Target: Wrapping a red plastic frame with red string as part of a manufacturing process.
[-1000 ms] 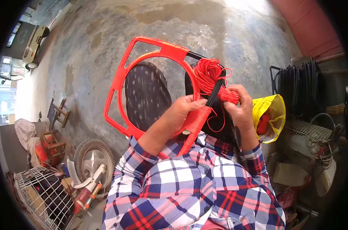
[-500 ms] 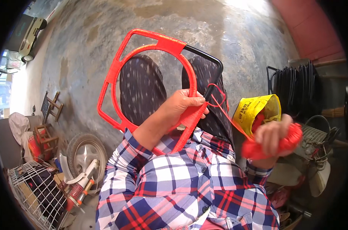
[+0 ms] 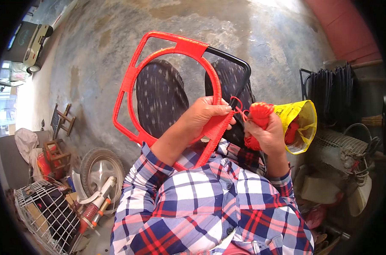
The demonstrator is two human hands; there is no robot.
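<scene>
A square metal frame with a ring inside it (image 3: 129,79) lies across my lap, mostly wrapped in red cord. Its far right corner shows bare black tube (image 3: 228,56). My left hand (image 3: 205,114) grips the frame's right side, thumb pressed where the red wrapping meets the black tube. My right hand (image 3: 269,135) is closed around a bundle of red cord (image 3: 261,111), just right of the frame. Between the two hands a strand of the cord (image 3: 237,101) makes a small loose loop by the tube.
A yellow plastic bag (image 3: 310,117) with red material inside stands beyond my right hand. Several black metal frames (image 3: 333,87) are stacked farther right. At left are a wheel (image 3: 100,170), a white wire rack (image 3: 44,212) and a small wooden stool (image 3: 59,157). A wire basket (image 3: 341,146) sits at right.
My right hand has swung left with the cord bundle, from beside the bag to near the frame. The strand, stretched before, is now slack. My left hand keeps its hold.
</scene>
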